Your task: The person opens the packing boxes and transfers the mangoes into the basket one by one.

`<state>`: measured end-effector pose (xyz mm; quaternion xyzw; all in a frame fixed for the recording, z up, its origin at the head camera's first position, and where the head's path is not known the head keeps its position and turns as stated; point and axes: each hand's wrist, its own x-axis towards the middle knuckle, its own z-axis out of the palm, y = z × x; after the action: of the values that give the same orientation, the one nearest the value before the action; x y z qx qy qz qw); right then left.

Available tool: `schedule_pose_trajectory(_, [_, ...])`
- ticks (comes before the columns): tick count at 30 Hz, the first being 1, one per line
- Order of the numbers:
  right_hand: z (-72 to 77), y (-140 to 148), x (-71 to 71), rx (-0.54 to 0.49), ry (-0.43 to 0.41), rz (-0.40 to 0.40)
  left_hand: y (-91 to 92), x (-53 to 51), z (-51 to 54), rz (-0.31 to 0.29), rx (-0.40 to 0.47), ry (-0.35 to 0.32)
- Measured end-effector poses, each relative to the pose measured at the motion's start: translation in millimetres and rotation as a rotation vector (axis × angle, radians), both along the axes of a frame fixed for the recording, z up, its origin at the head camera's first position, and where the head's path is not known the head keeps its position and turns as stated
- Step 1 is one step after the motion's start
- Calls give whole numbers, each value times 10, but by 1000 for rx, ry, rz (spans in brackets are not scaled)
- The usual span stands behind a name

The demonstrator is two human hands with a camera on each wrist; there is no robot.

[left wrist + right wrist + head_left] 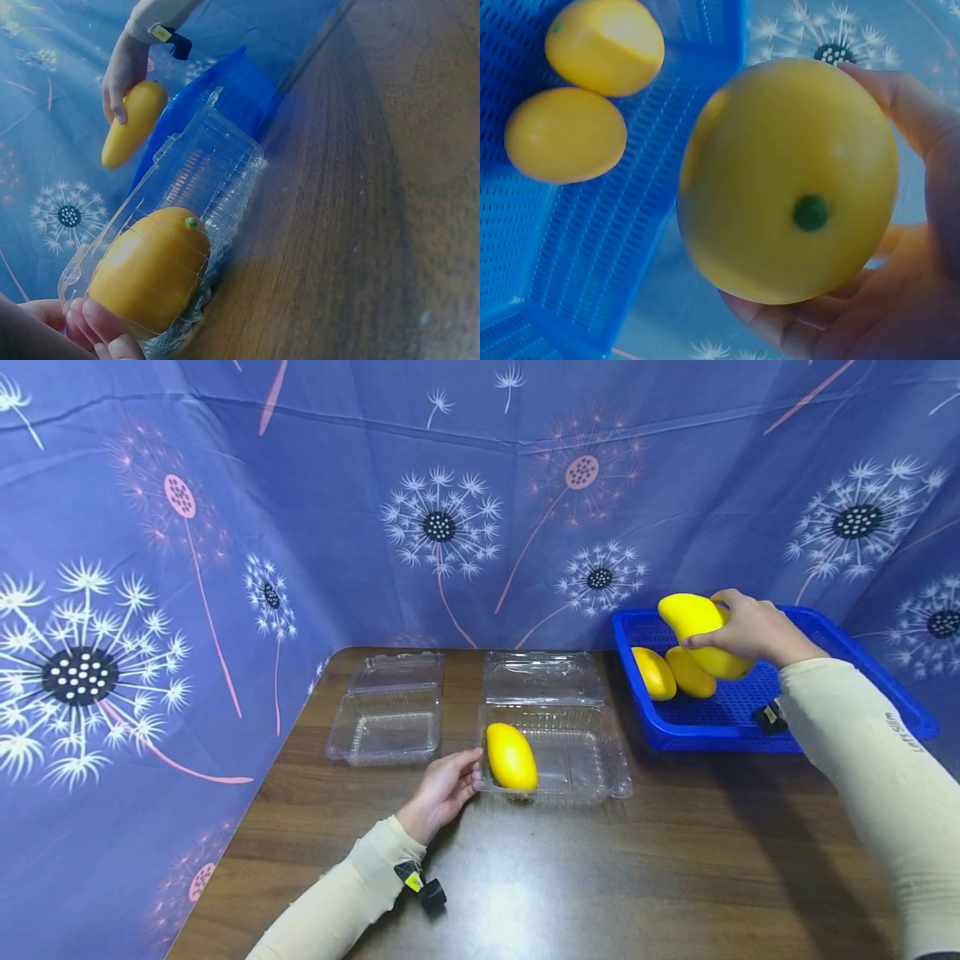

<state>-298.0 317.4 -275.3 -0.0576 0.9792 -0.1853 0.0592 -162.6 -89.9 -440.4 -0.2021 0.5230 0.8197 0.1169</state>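
My right hand (757, 627) grips a yellow mango (693, 618) above the blue basket (720, 739). Seen from the right wrist, the thumb and fingers wrap round this mango (787, 180), its green stem end facing the camera. Two more mangoes (652, 674) (690, 672) lie at the basket's left side. On the table, my left hand (442, 789) pinches the left edge of an open clear plastic clamshell box (573, 760). One mango (512, 757) lies in the left part of that box. The left wrist view shows the left fingertips (105, 326) against its rim.
A smaller clear clamshell box (390, 727) stands open on the left of the wooden table (570, 877). Behind everything hangs a blue cloth (337, 527) with a dandelion print. The basket stands at the back right, near the cloth.
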Motion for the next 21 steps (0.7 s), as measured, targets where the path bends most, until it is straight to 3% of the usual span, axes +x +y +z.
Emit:
schedule_pose_trajectory(5, [-6, 78, -83, 27, -17, -24, 3, 4, 6, 1, -1, -7])
schedule_pose_trajectory(21, [-233, 393, -279, 102, -145, -77, 20, 11, -23, 7, -3, -16])
